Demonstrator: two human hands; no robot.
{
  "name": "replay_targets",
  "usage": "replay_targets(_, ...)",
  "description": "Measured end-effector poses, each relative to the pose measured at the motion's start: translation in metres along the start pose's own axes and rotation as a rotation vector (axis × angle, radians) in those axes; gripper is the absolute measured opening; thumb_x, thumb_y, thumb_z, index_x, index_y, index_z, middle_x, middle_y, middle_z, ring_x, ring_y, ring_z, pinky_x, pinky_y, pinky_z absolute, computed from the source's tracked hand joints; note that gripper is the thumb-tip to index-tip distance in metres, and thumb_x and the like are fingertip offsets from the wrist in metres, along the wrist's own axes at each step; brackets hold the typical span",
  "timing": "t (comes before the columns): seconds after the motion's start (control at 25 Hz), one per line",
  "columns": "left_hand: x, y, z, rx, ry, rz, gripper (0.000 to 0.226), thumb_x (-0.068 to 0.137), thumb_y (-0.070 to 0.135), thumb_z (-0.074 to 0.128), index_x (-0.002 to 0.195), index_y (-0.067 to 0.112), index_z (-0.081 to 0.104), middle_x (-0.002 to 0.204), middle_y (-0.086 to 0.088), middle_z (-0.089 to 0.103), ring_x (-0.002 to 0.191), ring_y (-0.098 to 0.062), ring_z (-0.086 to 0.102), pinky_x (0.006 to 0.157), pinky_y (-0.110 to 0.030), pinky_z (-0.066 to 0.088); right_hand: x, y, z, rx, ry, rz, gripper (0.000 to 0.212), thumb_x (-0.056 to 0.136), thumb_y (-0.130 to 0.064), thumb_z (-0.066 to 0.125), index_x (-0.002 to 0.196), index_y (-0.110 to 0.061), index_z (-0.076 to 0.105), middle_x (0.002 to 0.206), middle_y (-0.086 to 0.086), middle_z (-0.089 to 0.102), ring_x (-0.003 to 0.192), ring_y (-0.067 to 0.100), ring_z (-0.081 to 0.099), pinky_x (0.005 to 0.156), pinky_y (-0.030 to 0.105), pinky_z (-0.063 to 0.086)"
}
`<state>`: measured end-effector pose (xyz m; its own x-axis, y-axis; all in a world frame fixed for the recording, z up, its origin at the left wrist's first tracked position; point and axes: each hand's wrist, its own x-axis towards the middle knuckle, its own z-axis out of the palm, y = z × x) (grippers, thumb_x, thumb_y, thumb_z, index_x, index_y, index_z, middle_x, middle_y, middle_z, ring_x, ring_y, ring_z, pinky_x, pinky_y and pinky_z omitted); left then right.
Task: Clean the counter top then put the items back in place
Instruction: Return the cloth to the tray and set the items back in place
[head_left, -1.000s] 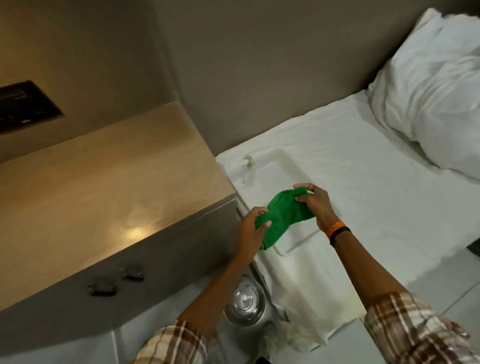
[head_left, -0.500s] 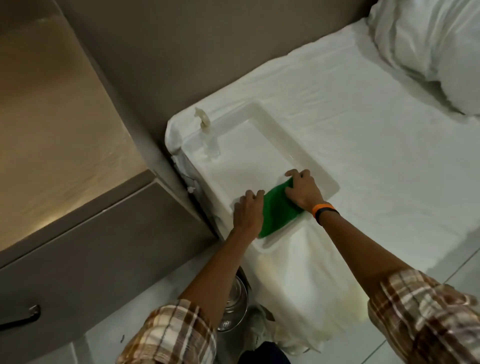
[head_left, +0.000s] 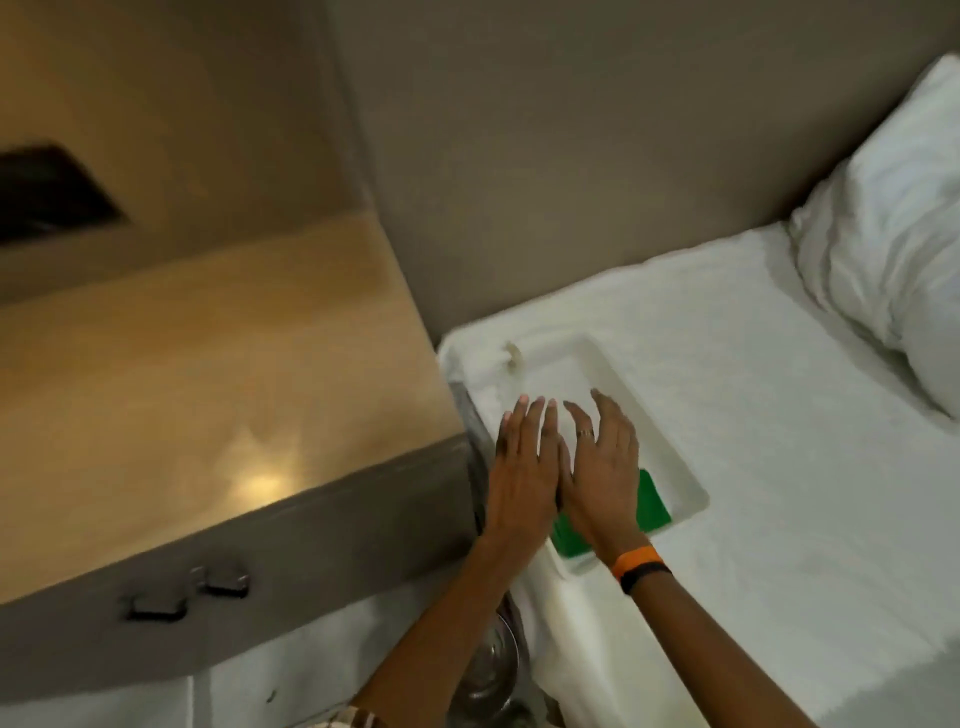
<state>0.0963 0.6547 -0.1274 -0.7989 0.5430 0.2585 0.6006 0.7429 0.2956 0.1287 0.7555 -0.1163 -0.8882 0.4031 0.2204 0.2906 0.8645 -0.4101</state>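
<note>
A folded green cloth (head_left: 652, 501) lies flat in the near end of a white tray (head_left: 696, 499) that rests on the bed's corner. My left hand (head_left: 522, 467) and my right hand (head_left: 605, 462) hover side by side above the tray, palms down and fingers spread, holding nothing. My right hand covers part of the cloth. A small clear bottle with a pale cap (head_left: 514, 358) stands at the tray's far end. The wooden counter top (head_left: 197, 395) lies to the left, bare, with a light reflected on it.
The counter's grey front carries two dark drawer handles (head_left: 189, 595). A white pillow (head_left: 893, 291) lies at the bed's far right. A shiny metal bin (head_left: 488, 670) stands on the floor between counter and bed. A grey wall rises behind.
Both hands have let go of the green cloth, which stays in the tray. They have lifted and moved toward the tray's far end, fingers now spread. The camera has tilted back toward the counter.
</note>
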Motion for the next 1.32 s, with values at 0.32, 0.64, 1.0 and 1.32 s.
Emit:
replay_targets(0.32, -0.030, -0.143, -0.242, 0.222, 0.253, -0.317, 0.061, 0.101, 0.029, 0.033, 0.153, 0.001, 0.019, 0.161, -0.016, 0.023, 0.152, -0.029, 0.007, 0.122, -0.049, 0.014, 0.039, -0.267, -0.057, 0.153, -0.015, -0.404, 0.050, 0.099, -0.038, 0.043, 0.143, -0.014, 0.046, 0.160, 0.015, 0.029, 0.151, 0.029, 0.022, 0.124, 0.049, 0.018)
replay_targets(0.64, -0.126, -0.337, -0.355, 0.351, 0.203, -0.561, 0.079, 0.097, 0.057, 0.032, 0.155, 0.007, 0.012, 0.162, -0.014, 0.019, 0.152, -0.026, 0.006, 0.124, -0.045, 0.004, 0.026, -0.465, 0.006, 0.044, -0.097, -0.634, 0.071, 0.092, -0.060, 0.039, 0.146, -0.014, 0.045, 0.158, 0.019, 0.033, 0.150, 0.033, 0.023, 0.123, 0.051, 0.017)
replay_targets(1.0, -0.165, -0.534, -0.403, 0.290, 0.158, -0.625, 0.088, 0.091, 0.066, 0.024, 0.156, 0.007, 0.011, 0.163, -0.016, 0.017, 0.151, -0.029, 0.010, 0.124, -0.044, 0.007, 0.028, -0.622, 0.103, 0.045, -0.273, -0.653, 0.075, 0.095, -0.064, 0.040, 0.153, -0.016, 0.031, 0.162, 0.018, 0.023, 0.153, 0.032, 0.015, 0.125, 0.048, 0.010)
replay_targets(1.32, -0.106, -0.615, -0.423, -0.167, 0.136, -0.662, 0.085, 0.097, 0.043, 0.054, 0.157, 0.013, 0.001, 0.162, -0.017, 0.018, 0.147, -0.034, 0.022, 0.115, -0.050, 0.029, 0.067, -0.710, 0.137, 0.511, -0.516, -0.448, 0.065, 0.099, -0.035, 0.056, 0.150, -0.005, 0.031, 0.152, 0.012, 0.039, 0.140, 0.025, 0.038, 0.115, 0.038, 0.032)
